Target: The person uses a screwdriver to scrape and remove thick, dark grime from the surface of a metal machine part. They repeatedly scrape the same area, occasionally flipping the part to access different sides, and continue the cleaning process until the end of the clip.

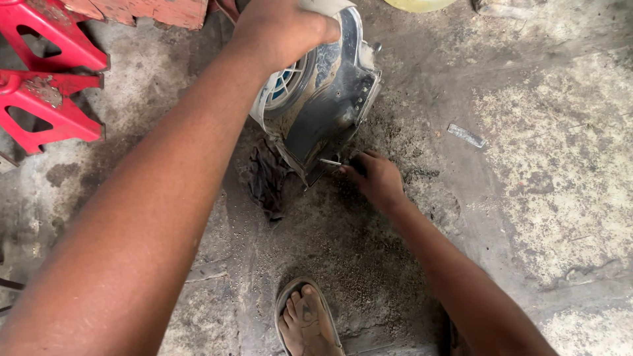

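Note:
My left hand [280, 29] grips the top edge of a dirty grey plastic engine cover [326, 105] with a round vented fan opening, holding it upright on the concrete floor. My right hand [376, 179] reaches to the cover's lower corner, its fingertips pinching a small metal screw or bolt [330, 161] at the bottom edge. A dark greasy rag [267, 178] lies on the floor just left of the cover's lower edge.
Red metal stands [46, 79] sit at the upper left. A small metal piece [466, 135] lies on the stained concrete to the right. My sandalled foot [306, 323] is at the bottom centre. A yellow object [419, 4] shows at the top edge.

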